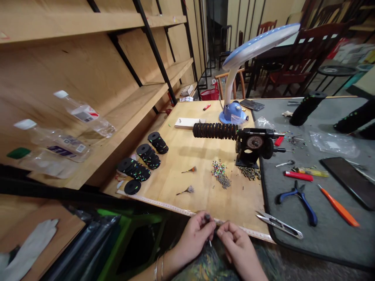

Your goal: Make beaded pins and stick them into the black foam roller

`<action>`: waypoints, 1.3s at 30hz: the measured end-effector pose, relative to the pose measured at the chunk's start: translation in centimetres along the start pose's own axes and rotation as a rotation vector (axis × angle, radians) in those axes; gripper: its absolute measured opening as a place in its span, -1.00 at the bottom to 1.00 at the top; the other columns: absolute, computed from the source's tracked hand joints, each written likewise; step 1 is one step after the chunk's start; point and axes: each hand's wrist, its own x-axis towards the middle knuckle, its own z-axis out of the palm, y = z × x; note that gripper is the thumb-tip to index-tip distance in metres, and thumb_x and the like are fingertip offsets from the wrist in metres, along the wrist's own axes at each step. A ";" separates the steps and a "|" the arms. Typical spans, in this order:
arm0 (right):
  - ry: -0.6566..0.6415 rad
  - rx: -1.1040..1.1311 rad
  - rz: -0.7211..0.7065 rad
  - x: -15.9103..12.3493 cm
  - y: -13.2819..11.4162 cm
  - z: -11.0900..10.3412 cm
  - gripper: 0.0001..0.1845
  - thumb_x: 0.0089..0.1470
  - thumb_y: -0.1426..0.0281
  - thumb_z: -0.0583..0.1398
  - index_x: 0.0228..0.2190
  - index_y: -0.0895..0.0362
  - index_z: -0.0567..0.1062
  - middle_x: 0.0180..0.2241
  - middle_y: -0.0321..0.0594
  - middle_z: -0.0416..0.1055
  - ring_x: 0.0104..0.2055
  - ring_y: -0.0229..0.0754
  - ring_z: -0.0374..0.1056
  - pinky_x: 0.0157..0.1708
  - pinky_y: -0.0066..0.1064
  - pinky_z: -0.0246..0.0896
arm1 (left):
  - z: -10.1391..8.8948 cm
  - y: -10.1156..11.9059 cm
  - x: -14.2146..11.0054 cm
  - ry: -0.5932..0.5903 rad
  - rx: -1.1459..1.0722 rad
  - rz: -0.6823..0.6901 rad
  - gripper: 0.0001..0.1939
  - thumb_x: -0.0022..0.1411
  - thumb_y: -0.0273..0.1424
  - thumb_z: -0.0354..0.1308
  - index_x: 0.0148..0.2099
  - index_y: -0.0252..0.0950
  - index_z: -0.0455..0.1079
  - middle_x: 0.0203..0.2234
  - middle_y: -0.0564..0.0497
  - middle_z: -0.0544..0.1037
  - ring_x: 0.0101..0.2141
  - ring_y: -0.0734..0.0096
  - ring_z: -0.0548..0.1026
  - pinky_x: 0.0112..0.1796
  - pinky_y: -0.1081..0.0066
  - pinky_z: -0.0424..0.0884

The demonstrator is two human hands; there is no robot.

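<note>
At the table's front edge, my left hand (pixel 197 235) pinches a small dark piece (pixel 208 217); a thin whitish stem pokes out below the fingers. I cannot make out its kind. My right hand (pixel 236 242) is close beside it, thumb and fingertips pressed together, and what they hold, if anything, is too small to see. Beyond the hands lie two small feathery tufts on thin stems, a grey one (pixel 190 189) and an orange one (pixel 192 169). Colourful beads (pixel 219 168) and small metal pieces (pixel 224 181) lie in a heap farther right.
A black winding device (pixel 252 142) carries a row of black discs (pixel 215 131). Black foam spools (pixel 143 149) stand at left, below shelves with plastic bottles (pixel 66 146). Blue-handled pliers (pixel 307 208), thread snips (pixel 281 225) and an orange-handled tool (pixel 340 207) lie on the grey mat. A lamp (pixel 231 84) stands behind.
</note>
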 end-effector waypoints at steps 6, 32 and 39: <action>-0.031 0.026 0.012 0.2 1.0 0.1 -0.44 -0.13 -0.14 0.24 -0.56 0.10 0.29 -0.80 -0.62 -0.03 -0.78 -0.47 -0.17 -0.76 -0.58 -0.32 | 0.0 -0.3 -0.1 0.008 0.027 0.041 -0.70 0.07 -0.19 0.23 -0.39 -0.28 0.25 -0.62 0.20 0.28 -0.60 0.56 0.26 -0.50 0.50 0.20; -0.109 0.122 0.064 0.1 1.3 0.3 -0.52 -0.09 -0.03 0.27 -0.57 0.09 0.26 -0.82 -0.61 0.02 -0.79 -0.49 -0.21 -0.75 -0.56 -0.39 | -0.6 -1.2 -0.5 0.090 0.356 0.287 -0.91 0.22 -0.39 0.11 -0.33 -0.28 0.30 -0.46 0.02 0.45 -0.40 0.37 0.43 -0.33 0.47 0.33; -0.085 0.127 0.074 0.3 0.9 0.3 -0.51 -0.11 -0.03 0.28 -0.57 0.10 0.27 -0.81 -0.61 0.03 -0.79 -0.49 -0.21 -0.74 -0.55 -0.41 | -0.6 -0.9 -0.6 0.090 0.404 0.300 -0.91 0.22 -0.39 0.10 -0.33 -0.28 0.31 -0.47 0.02 0.45 -0.44 0.39 0.41 -0.37 0.48 0.32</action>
